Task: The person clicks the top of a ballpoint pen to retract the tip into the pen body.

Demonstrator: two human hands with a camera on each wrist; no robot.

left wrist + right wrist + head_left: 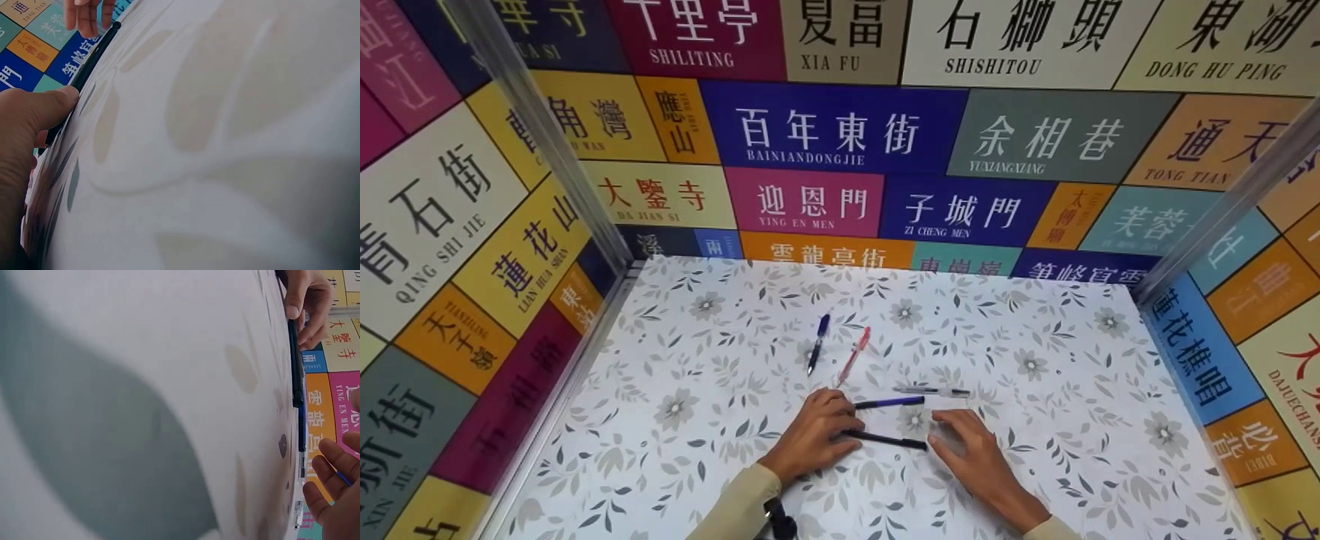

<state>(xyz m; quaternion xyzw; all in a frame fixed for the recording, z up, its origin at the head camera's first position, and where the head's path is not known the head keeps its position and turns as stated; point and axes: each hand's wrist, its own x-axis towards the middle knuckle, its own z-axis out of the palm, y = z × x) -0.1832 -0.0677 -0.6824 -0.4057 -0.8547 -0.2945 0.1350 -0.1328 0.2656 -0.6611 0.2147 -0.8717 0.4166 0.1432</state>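
Observation:
My left hand pinches one end of a black pen between thumb and fingers, low over the patterned tabletop. In the left wrist view, the thumb presses along the pen's side. A blue pen with a dark end lies just beyond, its left end by the left fingertips. My right hand is near the black pen's far end, fingers loosely bent and apart, holding nothing. Behind the blue pen lies a clear pen. The right wrist view shows the right fingers spread near the pens.
Farther back on the white floral tabletop lie a red pen and a dark blue pen. Colourful sign-covered panels stand behind and at both sides. A black strap hangs at the left wrist.

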